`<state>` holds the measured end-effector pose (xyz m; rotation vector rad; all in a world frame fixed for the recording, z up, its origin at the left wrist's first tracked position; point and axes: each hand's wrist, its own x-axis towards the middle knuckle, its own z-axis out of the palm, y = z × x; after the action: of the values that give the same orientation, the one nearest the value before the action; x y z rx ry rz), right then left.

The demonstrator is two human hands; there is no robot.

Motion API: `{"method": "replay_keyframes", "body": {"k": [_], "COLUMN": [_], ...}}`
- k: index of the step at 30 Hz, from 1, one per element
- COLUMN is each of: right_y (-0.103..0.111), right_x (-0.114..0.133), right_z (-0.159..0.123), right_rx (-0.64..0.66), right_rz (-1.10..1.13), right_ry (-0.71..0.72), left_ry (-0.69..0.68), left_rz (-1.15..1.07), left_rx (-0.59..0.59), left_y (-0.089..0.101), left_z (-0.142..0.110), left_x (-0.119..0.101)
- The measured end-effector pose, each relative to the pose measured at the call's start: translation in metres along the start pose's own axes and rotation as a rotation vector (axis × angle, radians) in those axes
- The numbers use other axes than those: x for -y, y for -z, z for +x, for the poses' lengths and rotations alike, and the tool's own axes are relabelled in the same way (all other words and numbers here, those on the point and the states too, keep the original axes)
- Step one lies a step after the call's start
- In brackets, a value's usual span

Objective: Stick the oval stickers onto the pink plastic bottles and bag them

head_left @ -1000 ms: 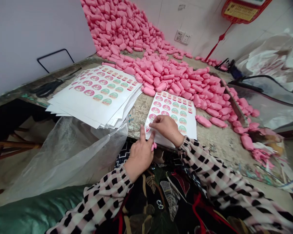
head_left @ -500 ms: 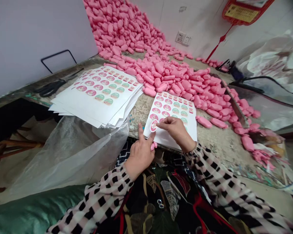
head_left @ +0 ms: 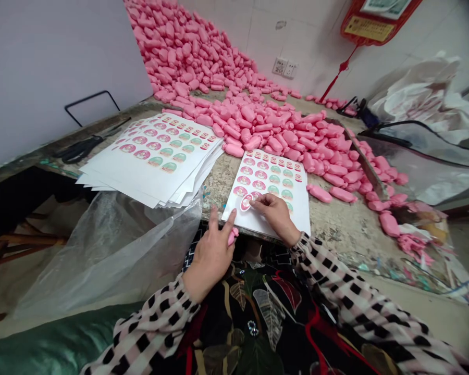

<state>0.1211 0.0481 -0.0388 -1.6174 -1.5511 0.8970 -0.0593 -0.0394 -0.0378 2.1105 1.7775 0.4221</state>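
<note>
My right hand (head_left: 275, 214) pinches a small pink-and-white oval sticker (head_left: 246, 202) by its right edge, just over the lower left of a sticker sheet (head_left: 299, 221). That sheet carries rows of pink and green printed stickers and lies at the table's front edge. My left hand (head_left: 214, 245) is at the sheet's lower left corner, forefinger and thumb stretched forward. A small pink bottle-shaped piece (head_left: 232, 236) sticks out from under this hand, held by the curled fingers; most of it is hidden.
A stack of sticker sheets (head_left: 140, 179) lies to the left, above a clear plastic bag (head_left: 140, 239). Behind, a big heap of pink bottle-shaped pieces (head_left: 266, 122) reaches the wall. A wooden strip (head_left: 365, 159) borders it at right. Black scissors (head_left: 78, 150) lie far left.
My right hand has drawn the sticker slightly down and toward me. My left hand has shifted left and down, away from the sticker, with the pink piece still in it. The view has tilted slightly.
</note>
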Motion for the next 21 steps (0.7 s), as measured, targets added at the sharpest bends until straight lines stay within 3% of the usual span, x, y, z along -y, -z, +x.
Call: {"method": "replay_keyframes", "body": {"k": [3,5,6,9,12,15,21], "right_y": [0.001,0.003,0.004,0.005,0.005,0.004,0.001], "right_x": [-0.001,0.004,0.008,0.024,0.043,0.055,0.055], "right_z": [0.001,0.0,-0.001,-0.011,-0.027,-0.042,-0.05], "right_rx": [-0.006,-0.005,-0.003,0.04,0.13,0.211,0.242], "right_rz": [0.044,0.11,0.159,0.304,0.337,0.296,0.231], "right_ry": [-0.019,-0.034,-0.039,0.003,0.099,0.126,0.185], "left_ry": [0.068,0.158,0.217,0.4,0.515,0.574,0.58], "left_rz": [-0.202,-0.509,-0.729,-1.469,-1.917,-2.047,-1.996], "left_rx": [-0.142,-0.215,-0.196,0.095,0.347,0.371,0.472], "left_y": [0.01,0.02,0.025,0.037,0.042,0.04,0.03], "left_z": [-0.005,-0.004,-0.002,0.009,0.023,0.032,0.036], "left_x": [0.005,0.006,0.005,0.004,0.001,-0.003,-0.006]}}
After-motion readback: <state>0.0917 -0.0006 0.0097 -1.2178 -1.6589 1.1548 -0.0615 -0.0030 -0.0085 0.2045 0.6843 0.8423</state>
